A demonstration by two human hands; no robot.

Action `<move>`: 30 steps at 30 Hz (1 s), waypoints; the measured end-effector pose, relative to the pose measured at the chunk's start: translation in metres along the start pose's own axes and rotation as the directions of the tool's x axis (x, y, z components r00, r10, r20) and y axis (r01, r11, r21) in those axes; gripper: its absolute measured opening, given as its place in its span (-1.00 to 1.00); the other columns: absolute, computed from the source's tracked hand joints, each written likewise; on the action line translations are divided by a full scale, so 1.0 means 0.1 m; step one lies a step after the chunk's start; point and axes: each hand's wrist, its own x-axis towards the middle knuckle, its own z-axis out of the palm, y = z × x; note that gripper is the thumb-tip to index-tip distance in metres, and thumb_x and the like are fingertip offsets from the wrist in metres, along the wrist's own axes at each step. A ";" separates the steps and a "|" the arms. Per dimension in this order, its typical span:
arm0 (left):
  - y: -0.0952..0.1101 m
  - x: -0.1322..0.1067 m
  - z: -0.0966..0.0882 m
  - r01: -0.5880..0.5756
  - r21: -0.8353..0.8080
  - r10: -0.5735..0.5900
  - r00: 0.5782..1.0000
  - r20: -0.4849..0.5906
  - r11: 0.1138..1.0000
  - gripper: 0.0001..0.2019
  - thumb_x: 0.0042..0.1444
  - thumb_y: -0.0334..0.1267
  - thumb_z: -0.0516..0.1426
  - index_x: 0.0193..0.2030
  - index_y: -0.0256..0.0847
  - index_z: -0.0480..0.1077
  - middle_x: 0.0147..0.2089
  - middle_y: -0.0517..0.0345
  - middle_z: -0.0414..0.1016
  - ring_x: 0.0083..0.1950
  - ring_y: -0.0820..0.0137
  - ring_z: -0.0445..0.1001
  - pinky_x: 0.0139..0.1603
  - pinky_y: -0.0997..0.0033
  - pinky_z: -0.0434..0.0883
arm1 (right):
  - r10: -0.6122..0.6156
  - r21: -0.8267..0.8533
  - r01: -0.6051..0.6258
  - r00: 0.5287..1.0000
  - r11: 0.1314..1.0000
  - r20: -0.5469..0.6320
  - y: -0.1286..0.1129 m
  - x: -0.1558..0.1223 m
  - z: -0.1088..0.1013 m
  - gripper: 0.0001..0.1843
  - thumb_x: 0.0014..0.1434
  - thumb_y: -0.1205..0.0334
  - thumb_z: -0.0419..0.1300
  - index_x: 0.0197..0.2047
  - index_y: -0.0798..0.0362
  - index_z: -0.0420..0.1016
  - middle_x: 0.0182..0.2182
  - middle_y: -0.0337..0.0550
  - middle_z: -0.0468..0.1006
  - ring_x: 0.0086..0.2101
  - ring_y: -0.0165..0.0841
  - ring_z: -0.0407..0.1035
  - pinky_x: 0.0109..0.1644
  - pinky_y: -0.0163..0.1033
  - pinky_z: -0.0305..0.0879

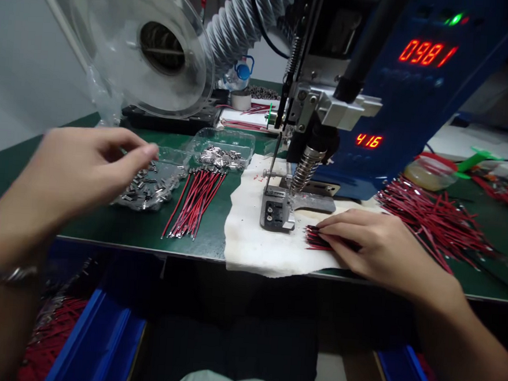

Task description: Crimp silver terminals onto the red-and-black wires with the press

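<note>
My left hand point(85, 170) is over the left clear plastic tray point(167, 190) of small silver metal parts point(143, 191). Its thumb and forefinger are pressed together, and whatever may be between them is too small to make out. On the white cloth or paper point(254, 243), my right hand point(372, 242) pinches a few short red-and-black wires point(315, 238) by their tips. They lie just right of the metal fixture point(278, 212) under the machine's spring-loaded head point(308, 168). A row of red-and-black wires point(199, 201) with metal ends lies between the left tray and the paper.
A second clear tray point(243, 149) of metal parts stands behind the wire row. The blue machine point(385, 107) has red digits lit. At right is a heap of red wires point(438, 221). A large clear reel point(111, 47) stands back left, and blue bins point(100, 336) sit below the table edge.
</note>
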 end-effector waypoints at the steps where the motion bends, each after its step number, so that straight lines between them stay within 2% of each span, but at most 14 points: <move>1: -0.09 0.08 0.00 -0.020 0.112 0.016 0.999 0.040 0.993 -0.71 0.10 -0.09 0.19 -0.23 -0.31 0.53 -0.44 0.18 0.37 -0.07 0.09 0.40 0.11 -0.05 0.21 | 0.002 -0.004 -0.002 1.000 1.000 0.002 0.00 0.00 0.00 -0.80 0.21 0.34 0.11 -0.27 0.06 0.59 -0.26 -0.18 0.61 -0.29 -0.33 0.47 -0.19 -0.23 0.36; 4: -0.37 0.31 0.03 -0.114 0.384 0.041 0.980 0.194 0.916 -0.78 0.02 -0.15 0.24 -0.28 -0.27 0.57 -0.60 0.23 0.22 -0.07 0.05 0.38 0.14 -0.21 0.06 | 0.014 -0.028 -0.014 1.000 1.000 0.015 0.01 -0.02 0.00 -0.79 0.24 0.33 0.07 -0.24 0.07 0.55 -0.27 -0.15 0.60 -0.28 -0.32 0.47 -0.18 -0.23 0.35; 8: -0.59 0.48 0.12 -0.192 0.449 0.078 0.962 0.260 0.873 -0.80 -0.03 -0.17 0.28 -0.31 -0.25 0.57 -0.58 0.24 0.26 -0.07 0.12 0.35 0.16 -0.26 -0.07 | 0.035 -0.071 -0.036 0.999 0.997 -0.015 0.05 -0.02 -0.02 -0.83 0.26 0.30 0.06 -0.19 0.08 0.47 -0.24 -0.13 0.57 -0.28 -0.33 0.46 -0.20 -0.26 0.32; 10: -0.61 0.51 0.16 -0.223 0.484 0.085 0.953 0.290 0.846 -0.83 -0.02 -0.18 0.28 -0.31 -0.21 0.58 -0.57 0.26 0.27 -0.19 0.26 0.34 0.17 -0.16 -0.01 | 0.070 -0.103 -0.072 0.997 0.992 -0.023 0.08 0.00 -0.03 -0.84 0.27 0.28 0.04 -0.19 0.07 0.44 -0.24 -0.13 0.56 -0.29 -0.32 0.46 -0.23 -0.26 0.29; 13: -0.62 0.54 0.20 -0.270 0.548 0.082 0.936 0.343 0.792 -0.88 -0.02 -0.24 0.28 -0.32 -0.17 0.57 -0.56 0.30 0.28 -0.41 0.47 0.21 0.15 0.08 0.09 | 0.143 -0.119 -0.138 0.989 0.983 0.036 0.13 0.05 -0.03 -0.82 0.30 0.22 0.01 -0.22 0.05 0.41 -0.31 -0.14 0.55 -0.33 -0.31 0.45 -0.27 -0.25 0.24; 17: -0.66 0.61 0.21 -0.332 0.601 0.121 0.924 0.363 0.727 -0.91 -0.03 -0.25 0.29 -0.34 -0.14 0.56 -0.55 0.32 0.31 -0.51 0.51 0.10 -0.07 0.47 0.15 | 0.194 0.049 -0.201 0.973 0.978 0.122 0.20 0.15 -0.06 -0.82 0.30 0.15 0.02 -0.22 0.04 0.38 -0.31 -0.16 0.51 -0.33 -0.35 0.40 -0.27 -0.29 0.20; 19: -0.67 0.66 0.21 -0.349 0.599 0.128 0.916 0.381 0.721 -0.88 -0.05 -0.23 0.30 -0.32 -0.14 0.56 -0.56 0.34 0.31 -0.53 0.50 0.12 -0.22 0.58 0.10 | 0.170 0.151 -0.195 0.971 0.969 0.168 0.23 0.21 -0.11 -0.81 0.30 0.14 0.02 -0.20 0.04 0.37 -0.31 -0.17 0.50 -0.35 -0.38 0.38 -0.29 -0.32 0.20; 22: -0.63 0.73 0.19 -0.333 0.593 0.073 0.906 0.418 0.733 -0.84 -0.06 -0.22 0.31 -0.29 -0.14 0.57 -0.54 0.33 0.38 -0.52 0.47 0.19 -0.35 0.59 0.02 | 0.056 0.273 -0.128 0.965 0.954 0.254 0.28 0.37 -0.24 -0.79 0.30 0.12 0.02 -0.19 0.05 0.37 -0.33 -0.17 0.50 -0.38 -0.41 0.34 -0.30 -0.34 0.19; 25: -0.54 0.78 0.18 -0.308 0.547 0.015 0.880 0.474 0.778 -0.82 -0.05 -0.16 0.31 -0.28 -0.13 0.57 -0.50 0.30 0.48 -0.48 0.44 0.28 -0.39 0.58 0.02 | -0.090 0.360 -0.066 0.913 0.931 0.398 0.34 0.57 -0.34 -0.76 0.30 0.11 0.01 -0.21 0.07 0.40 -0.33 -0.16 0.50 -0.39 -0.41 0.32 -0.32 -0.34 0.19; 28: -0.48 0.80 0.17 -0.307 0.514 -0.001 0.858 0.514 0.801 -0.74 -0.05 -0.05 0.29 -0.27 -0.16 0.57 -0.51 0.29 0.50 -0.46 0.42 0.31 -0.39 0.58 0.04 | -0.151 0.389 -0.075 0.841 0.918 0.519 0.40 0.74 -0.35 -0.74 0.27 0.08 0.06 -0.23 0.09 0.44 -0.35 -0.17 0.51 -0.39 -0.41 0.33 -0.34 -0.34 0.18; 30: -0.47 0.81 0.16 -0.317 0.484 0.006 0.841 0.540 0.816 -0.73 -0.04 -0.06 0.28 -0.26 -0.18 0.56 -0.48 0.29 0.52 -0.45 0.42 0.32 -0.37 0.58 0.05 | -0.183 0.446 -0.099 0.819 0.889 0.545 0.44 0.78 -0.31 -0.71 0.25 0.05 0.08 -0.25 0.11 0.45 -0.37 -0.18 0.51 -0.39 -0.41 0.34 -0.32 -0.33 0.20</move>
